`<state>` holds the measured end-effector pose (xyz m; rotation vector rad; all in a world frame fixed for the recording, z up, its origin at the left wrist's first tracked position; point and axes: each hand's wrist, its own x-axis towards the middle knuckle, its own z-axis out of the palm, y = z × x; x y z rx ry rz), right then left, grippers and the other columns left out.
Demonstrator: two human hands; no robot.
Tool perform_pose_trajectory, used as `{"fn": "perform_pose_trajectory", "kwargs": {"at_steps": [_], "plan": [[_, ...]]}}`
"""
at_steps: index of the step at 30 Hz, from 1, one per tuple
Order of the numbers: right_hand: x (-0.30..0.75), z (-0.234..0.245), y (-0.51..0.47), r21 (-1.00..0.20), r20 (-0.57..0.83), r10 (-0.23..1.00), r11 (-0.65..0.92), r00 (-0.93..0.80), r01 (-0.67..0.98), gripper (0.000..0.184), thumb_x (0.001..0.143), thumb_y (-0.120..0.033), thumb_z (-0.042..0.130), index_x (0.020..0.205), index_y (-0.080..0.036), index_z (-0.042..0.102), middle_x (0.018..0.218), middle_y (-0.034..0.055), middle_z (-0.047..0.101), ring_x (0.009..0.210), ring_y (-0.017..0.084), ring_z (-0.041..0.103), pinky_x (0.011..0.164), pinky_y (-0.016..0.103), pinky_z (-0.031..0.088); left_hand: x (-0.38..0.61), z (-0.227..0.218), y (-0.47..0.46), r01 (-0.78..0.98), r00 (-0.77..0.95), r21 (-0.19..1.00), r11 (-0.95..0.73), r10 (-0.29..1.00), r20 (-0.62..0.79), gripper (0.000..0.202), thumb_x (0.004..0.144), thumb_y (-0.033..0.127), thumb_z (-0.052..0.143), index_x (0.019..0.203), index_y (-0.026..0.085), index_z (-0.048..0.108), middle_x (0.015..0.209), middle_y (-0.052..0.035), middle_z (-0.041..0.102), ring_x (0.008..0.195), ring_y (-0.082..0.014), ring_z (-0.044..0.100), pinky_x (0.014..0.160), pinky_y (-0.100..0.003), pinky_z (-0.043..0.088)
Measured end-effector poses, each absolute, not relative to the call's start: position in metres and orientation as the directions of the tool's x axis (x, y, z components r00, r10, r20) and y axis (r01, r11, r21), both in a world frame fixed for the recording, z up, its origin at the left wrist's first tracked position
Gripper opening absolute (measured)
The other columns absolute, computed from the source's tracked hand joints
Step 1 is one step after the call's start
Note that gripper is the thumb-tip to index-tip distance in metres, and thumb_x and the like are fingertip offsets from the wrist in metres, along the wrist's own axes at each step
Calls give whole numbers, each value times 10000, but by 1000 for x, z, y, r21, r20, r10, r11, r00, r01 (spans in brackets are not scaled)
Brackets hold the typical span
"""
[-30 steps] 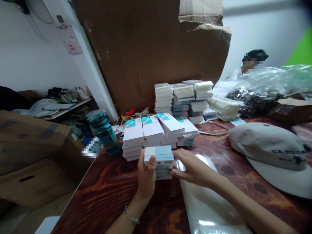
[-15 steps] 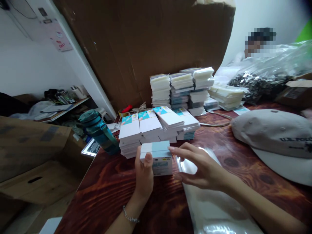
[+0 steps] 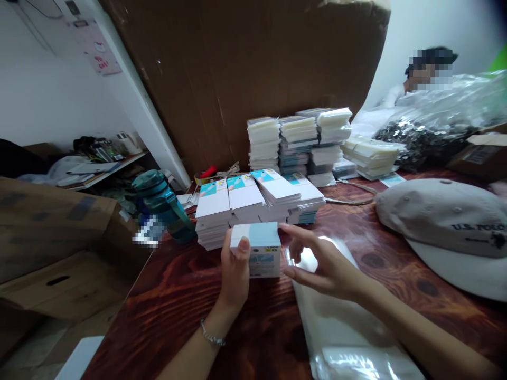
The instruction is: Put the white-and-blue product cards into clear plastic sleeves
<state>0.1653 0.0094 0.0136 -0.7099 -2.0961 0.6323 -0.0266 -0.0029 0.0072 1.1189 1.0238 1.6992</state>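
Note:
My left hand (image 3: 235,264) is closed round the left side of a thick stack of printed cards (image 3: 264,261), thumb on the near face. The stack's top is part white, part light blue, and its printed face is turned toward me. My right hand (image 3: 317,258) is open beside it, index fingertip at the stack's upper right corner; I cannot tell if it touches. Just behind stand piles of white cards with blue printed ends (image 3: 245,198). Clear plastic sleeves (image 3: 336,311) lie flat under and beside my right forearm.
Tall stacks of packed cards (image 3: 263,142) stand at the back before a large cardboard sheet (image 3: 222,79). A teal bottle (image 3: 160,203) is at the left table edge, a grey cap (image 3: 439,227) at the right. A person (image 3: 396,95) is behind a plastic bag of dark pieces (image 3: 412,140).
The stack's top layer sat slightly askew before and now lies flush with the rest. My right index finger has moved slightly up and right. The view has shifted a little.

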Motion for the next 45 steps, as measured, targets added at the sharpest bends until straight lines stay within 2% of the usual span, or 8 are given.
{"fn": "perform_pose_trajectory", "kwargs": {"at_steps": [8, 17, 22, 29, 35, 37, 40, 45], "plan": [[165, 13, 9, -609, 405, 720, 672, -564, 422, 677, 868, -386, 589, 1460, -227, 300, 1043, 95, 658, 886, 227, 611, 736, 360, 486, -25, 10, -5, -208, -253, 927, -313, 932, 259, 358, 827, 529, 571, 956, 195, 573, 809, -7, 639, 698, -134, 597, 648, -227, 483], [163, 12, 5, -536, 364, 693, 702, -623, 469, 741, 906, -410, 498, 1515, -216, 124, 892, 68, 665, 725, 206, 596, 625, 323, 450, -25, 9, -4, -212, -256, 926, -313, 932, 257, 393, 797, 565, 585, 915, 190, 585, 804, -14, 634, 712, -149, 600, 651, -243, 473], [158, 15, -3, -463, 247, 695, 697, -676, 547, 878, 876, -469, 511, 1505, -101, 21, 800, 71, 671, 633, 219, 557, 563, 325, 372, -24, 9, -6, -220, -227, 939, -265, 950, 215, 398, 808, 558, 574, 930, 180, 580, 813, -32, 640, 715, -158, 610, 662, -257, 480], [155, 20, -5, -418, 191, 693, 698, -695, 581, 811, 880, -511, 478, 1464, -69, 130, 739, 83, 685, 582, 229, 550, 531, 317, 325, -18, 13, -11, -196, -235, 929, -314, 935, 267, 338, 831, 525, 568, 982, 224, 544, 821, 3, 615, 738, -142, 587, 683, -239, 469], [153, 15, -3, -419, 170, 727, 664, -665, 619, 836, 873, -494, 488, 1464, -61, 87, 721, 76, 680, 572, 225, 551, 521, 306, 303, -19, 15, -12, -203, -164, 934, -294, 951, 263, 328, 875, 512, 506, 995, 209, 540, 857, -23, 624, 756, -142, 599, 687, -238, 486], [153, 14, -4, -402, 181, 730, 666, -659, 628, 750, 873, -493, 480, 1424, -74, 193, 711, 72, 674, 558, 216, 542, 511, 296, 284, -18, 17, -13, -206, -145, 931, -302, 950, 276, 333, 878, 509, 504, 1019, 209, 535, 893, -34, 641, 786, -151, 615, 716, -252, 496], [154, 14, -5, -366, 192, 721, 682, -666, 633, 512, 880, -491, 464, 1221, -113, 410, 701, 64, 658, 559, 207, 529, 516, 295, 267, -16, 17, -15, -191, -146, 930, -315, 946, 291, 322, 880, 496, 515, 1034, 213, 524, 922, -30, 642, 826, -152, 620, 763, -267, 498], [155, 14, -5, -349, 170, 719, 683, -674, 641, 416, 879, -519, 454, 1067, -149, 425, 688, 44, 630, 562, 199, 503, 519, 297, 261, -15, 16, -17, -143, -170, 942, -303, 945, 279, 332, 870, 515, 523, 1013, 216, 518, 860, -5, 601, 774, -127, 591, 699, -237, 479]]}}
